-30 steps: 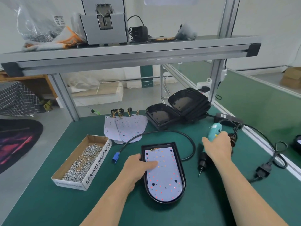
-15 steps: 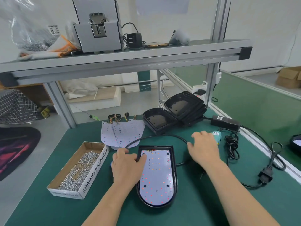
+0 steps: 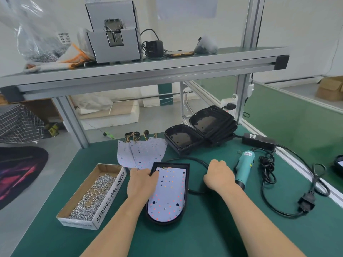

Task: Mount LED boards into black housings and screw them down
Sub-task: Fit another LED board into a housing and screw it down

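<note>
A black housing (image 3: 186, 176) lies on the green mat with a white LED board (image 3: 170, 197) seated inside it. My left hand (image 3: 142, 184) rests palm down on the housing's left rim, fingertips reaching the board's top left corner. My right hand (image 3: 219, 177) hovers to the right of the housing with its fingers curled, over a black cable (image 3: 196, 161); whether it grips the cable is hidden. The teal electric screwdriver (image 3: 245, 167) lies on the mat just right of that hand, apart from it.
An open cardboard box (image 3: 111, 193) of screws stands at the left. Loose LED boards (image 3: 144, 154) lie behind the housing, with stacked empty housings (image 3: 185, 140) at the back. A power adapter (image 3: 259, 140) and a coiled cord with a plug (image 3: 306, 203) lie at the right. A metal shelf (image 3: 148, 71) spans overhead.
My right hand has laid the screwdriver down on the mat and moved left toward the housing. My left hand has slid from the board's middle to the housing's upper left rim.
</note>
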